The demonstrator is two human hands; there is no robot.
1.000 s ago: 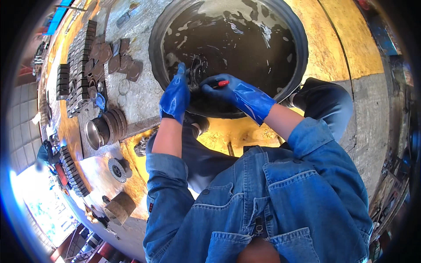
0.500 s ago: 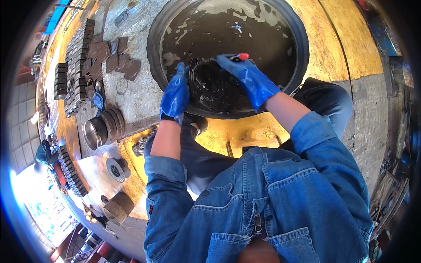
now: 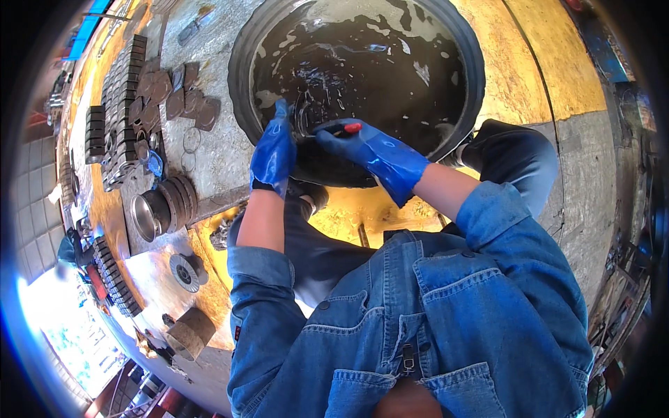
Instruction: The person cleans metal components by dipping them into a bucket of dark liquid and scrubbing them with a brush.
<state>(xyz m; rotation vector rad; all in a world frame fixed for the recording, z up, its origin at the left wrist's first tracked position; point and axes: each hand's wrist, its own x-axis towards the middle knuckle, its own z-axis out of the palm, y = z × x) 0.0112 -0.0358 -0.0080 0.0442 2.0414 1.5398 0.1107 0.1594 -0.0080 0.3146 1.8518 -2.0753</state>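
Observation:
A wide black tub (image 3: 476,90) of murky dark liquid (image 3: 369,76) stands in front of me. My right hand (image 3: 362,148), in a long blue rubber glove, is closed around a tool with a red-tipped dark handle (image 3: 352,128); its working end is hidden. My left hand (image 3: 274,150), gloved the same way, is at the tub's near left side with its thumb up. Its other fingers curl out of sight around something dark and wet at the liquid's surface, which I cannot make out. Ripples and glints spread just beyond both hands.
On the left stand stacked rows of dark metal blocks (image 3: 124,94), flat dark plates (image 3: 153,87), metal rings (image 3: 150,214), a spool (image 3: 184,272) and a metal can (image 3: 190,333). My bent knee (image 3: 519,157) sits close to the tub's right side.
My right hand has moved left and nearer to me, close to my left hand. The dark round form between my hands has sunk or tilted out of clear sight. My left hand has barely shifted.

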